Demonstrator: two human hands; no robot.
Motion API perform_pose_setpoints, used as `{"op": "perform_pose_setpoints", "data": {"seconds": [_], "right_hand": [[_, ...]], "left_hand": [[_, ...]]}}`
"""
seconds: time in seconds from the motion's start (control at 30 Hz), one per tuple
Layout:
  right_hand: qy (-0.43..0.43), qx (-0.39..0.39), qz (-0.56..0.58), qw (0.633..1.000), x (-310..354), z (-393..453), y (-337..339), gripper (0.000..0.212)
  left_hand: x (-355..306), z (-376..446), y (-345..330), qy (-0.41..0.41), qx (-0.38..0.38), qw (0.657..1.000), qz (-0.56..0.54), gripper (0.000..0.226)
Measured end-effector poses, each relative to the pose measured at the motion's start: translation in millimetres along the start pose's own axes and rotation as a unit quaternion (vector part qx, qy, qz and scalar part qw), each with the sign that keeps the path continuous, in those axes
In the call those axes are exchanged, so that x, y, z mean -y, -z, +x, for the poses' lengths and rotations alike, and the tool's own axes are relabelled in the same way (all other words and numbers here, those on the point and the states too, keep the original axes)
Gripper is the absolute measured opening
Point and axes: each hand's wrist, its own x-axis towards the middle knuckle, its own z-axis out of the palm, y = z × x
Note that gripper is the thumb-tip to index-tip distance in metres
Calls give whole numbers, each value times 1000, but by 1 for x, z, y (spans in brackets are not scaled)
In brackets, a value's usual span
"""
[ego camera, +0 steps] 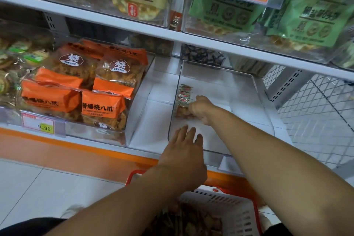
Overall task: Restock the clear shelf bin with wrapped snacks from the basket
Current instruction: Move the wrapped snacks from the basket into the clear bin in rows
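A clear shelf bin (256,101) stands on the lower white shelf. Along its left inner wall lies a short row of wrapped snacks (183,95) with red and green print. My right hand (201,108) is inside the bin with its fingers curled round the nearest snacks of that row. My left hand (184,151) hovers at the bin's front left corner, fingers straight and spread, holding nothing. Below, a white basket (228,205) with a red rim holds several brown wrapped snacks (193,222), partly hidden by my forearms.
Left of the bin stands another clear bin of orange snack bags (92,86) with a 9.90 price tag (39,125). The shelf above (172,34) carries green and beige packets and overhangs the bin. A white mesh panel (316,120) closes the right side.
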Motion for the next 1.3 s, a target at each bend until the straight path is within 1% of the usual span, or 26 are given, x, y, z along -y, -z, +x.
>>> {"op": "perform_pose_setpoints", "data": {"seconds": [0.03,0.07,0.17,0.2,0.27,0.3,0.37,0.5,0.57,0.63,0.73,0.77,0.8,0.93,1.03,1.1,1.2,1.3], "right_hand": [[-10,18,24,1000,2,0,3,55],[-13,25,27,999,3,-2,5,45],[6,12,-62,998,2,-2,2,41],[7,7,-74,997,2,-2,0,34],[-18,20,-57,998,-1,0,-2,18],[-30,23,-35,999,0,-2,-2,14],[-34,29,-5,999,1,-2,3,12],[-33,45,-1,998,2,-1,7,11],[-37,40,-10,998,3,-1,4,15],[-33,20,-31,999,5,-2,1,24],[-19,-16,-79,997,2,-4,-2,63],[-17,-19,-81,996,1,-5,-2,71],[-13,-21,-82,996,-1,-5,-4,76],[4,-17,-75,997,-5,-7,-5,82],[39,-6,-43,998,-8,-9,-3,81],[31,10,-36,999,-7,-10,2,78],[-6,51,4,999,-2,-11,10,90],[4,30,-14,999,2,-13,8,86]], "left_hand": [[1,0,0,-2,0,1000,-2,79],[1,0,0,-3,0,1000,-5,78],[2,1,-1,-7,-4,1000,-15,77],[3,2,-1,-7,-4,1000,-15,76],[2,3,-2,-9,-6,1000,-10,75],[2,3,-2,-10,-6,1000,-7,74],[2,4,-3,-12,-6,1000,-4,73],[4,4,-4,-18,-11,1000,-6,72],[5,5,-4,-18,-12,1000,-13,72],[6,5,-3,-18,-13,1000,-18,73],[6,4,-3,-21,-14,1000,-6,74],[5,4,-4,-22,-15,1000,1,74],[5,3,-4,-22,-17,1000,5,74],[4,0,-5,-20,-23,999,12,75],[4,-1,-5,-21,-24,999,12,75],[5,-2,-5,-22,-23,999,14,75],[6,-3,-5,-25,-21,999,13,74],[5,-2,-5,-26,-19,999,12,73]]}}
